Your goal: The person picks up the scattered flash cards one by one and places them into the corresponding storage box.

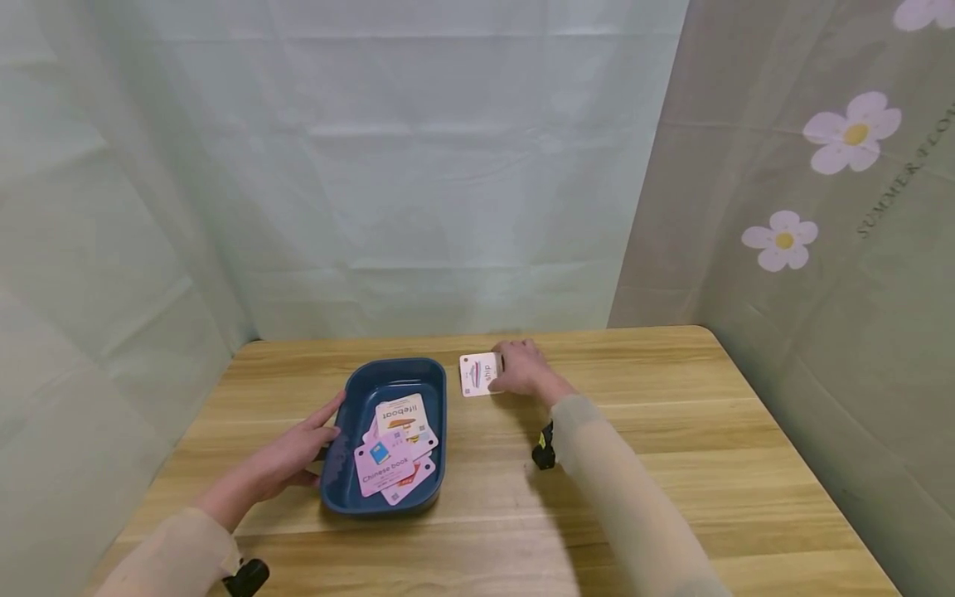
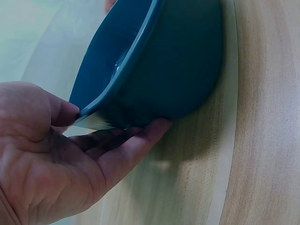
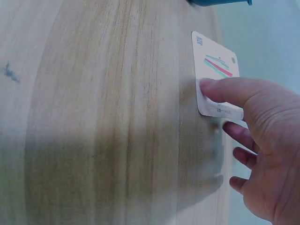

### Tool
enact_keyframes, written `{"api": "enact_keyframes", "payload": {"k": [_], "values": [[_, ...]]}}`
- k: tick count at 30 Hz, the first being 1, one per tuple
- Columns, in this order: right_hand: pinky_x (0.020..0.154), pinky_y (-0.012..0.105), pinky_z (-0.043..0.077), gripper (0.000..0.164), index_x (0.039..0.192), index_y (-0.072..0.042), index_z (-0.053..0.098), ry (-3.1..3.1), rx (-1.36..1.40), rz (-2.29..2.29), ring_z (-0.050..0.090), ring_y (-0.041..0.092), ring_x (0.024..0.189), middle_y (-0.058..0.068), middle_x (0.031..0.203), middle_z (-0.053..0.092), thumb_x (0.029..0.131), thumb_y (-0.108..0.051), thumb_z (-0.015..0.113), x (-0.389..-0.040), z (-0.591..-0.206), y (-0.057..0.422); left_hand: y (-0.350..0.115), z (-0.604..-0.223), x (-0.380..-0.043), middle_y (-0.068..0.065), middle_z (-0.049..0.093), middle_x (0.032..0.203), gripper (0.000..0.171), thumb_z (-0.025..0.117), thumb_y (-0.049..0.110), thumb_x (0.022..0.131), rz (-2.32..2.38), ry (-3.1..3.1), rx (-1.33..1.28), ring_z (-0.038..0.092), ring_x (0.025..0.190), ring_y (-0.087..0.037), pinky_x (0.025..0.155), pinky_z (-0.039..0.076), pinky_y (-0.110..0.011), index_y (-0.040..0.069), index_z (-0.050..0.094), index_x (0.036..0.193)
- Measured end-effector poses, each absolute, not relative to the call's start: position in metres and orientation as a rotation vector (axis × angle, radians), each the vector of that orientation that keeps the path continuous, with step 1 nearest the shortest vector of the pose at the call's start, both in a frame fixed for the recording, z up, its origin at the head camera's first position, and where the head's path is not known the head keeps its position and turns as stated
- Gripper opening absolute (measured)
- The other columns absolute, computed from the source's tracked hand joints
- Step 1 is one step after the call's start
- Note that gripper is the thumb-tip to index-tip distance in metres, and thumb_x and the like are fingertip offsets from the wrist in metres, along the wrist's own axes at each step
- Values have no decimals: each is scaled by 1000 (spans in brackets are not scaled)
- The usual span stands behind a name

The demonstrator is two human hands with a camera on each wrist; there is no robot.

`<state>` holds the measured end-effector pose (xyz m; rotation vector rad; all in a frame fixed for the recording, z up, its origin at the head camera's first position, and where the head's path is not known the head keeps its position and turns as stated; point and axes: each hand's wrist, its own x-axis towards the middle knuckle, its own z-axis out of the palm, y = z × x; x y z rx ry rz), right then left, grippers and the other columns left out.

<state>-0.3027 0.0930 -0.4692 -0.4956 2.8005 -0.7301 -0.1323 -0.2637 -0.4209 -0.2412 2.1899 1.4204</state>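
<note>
A dark blue plastic tub (image 1: 440,464) stands on the wooden table, left of the middle. My left hand (image 1: 294,448) holds its left side; in the left wrist view the thumb is at the rim and the fingers lie against the outer wall. Inside is a loose pile of picture cards, with a lifeboat card (image 1: 403,410) and a pink Chinese book card (image 1: 384,473) on top. To the tub's right, my right hand (image 1: 522,369) grips the right end of a white ship card (image 1: 475,373). Its thumb covers part of the print (image 3: 218,58); the fingertips behind the card are partly hidden.
The wooden table (image 1: 671,414) has its far edge just beyond the ship card. Pale cloth (image 1: 433,166) hangs behind it and at both sides, with printed flowers on the right. A dark wrist device (image 1: 545,448) sits on my right wrist.
</note>
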Motion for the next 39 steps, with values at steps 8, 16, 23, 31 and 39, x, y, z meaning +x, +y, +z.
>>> {"api": "enact_keyframes", "payload": {"k": [8, 16, 23, 31, 39], "values": [[116, 50, 27, 40, 131, -12, 66, 2948, -483, -748, 39, 34, 137, 8, 135, 61, 94, -24, 73, -305, -471, 96, -263, -421, -132, -36, 2, 163, 67, 33, 21, 111, 1422, 2193, -226, 31, 138, -60, 83, 55, -60, 32, -4, 165], [114, 51, 30, 27, 119, -11, 71, 2975, -401, -801, 42, 34, 134, 8, 128, 65, 97, -26, 69, -308, -471, 103, -262, -420, -134, -36, 1, 163, 67, 34, 21, 111, 1414, 2186, -244, 29, 139, -59, 85, 54, -62, 33, -4, 165], [113, 52, 30, 19, 104, -10, 74, 2933, -377, -966, 43, 37, 130, 9, 116, 67, 96, -26, 69, -306, -469, 111, -263, -422, -134, -36, 2, 162, 67, 35, 22, 111, 1430, 2185, -251, 30, 138, -59, 84, 55, -61, 33, -3, 165], [105, 51, 36, 14, 98, -11, 73, 2753, -249, -1246, 44, 34, 121, 6, 105, 66, 96, -23, 67, -298, -471, 115, -265, -428, -129, -37, 6, 161, 67, 36, 22, 111, 1432, 2180, -286, 33, 136, -60, 81, 56, -60, 32, -2, 165], [97, 49, 42, 15, 98, -9, 72, 2732, -210, -1326, 50, 32, 113, 9, 108, 65, 94, -21, 65, -295, -464, 119, -262, -425, -128, -37, 5, 161, 67, 35, 22, 110, 1421, 2195, -280, 33, 136, -60, 80, 57, -58, 31, -2, 165]]}}
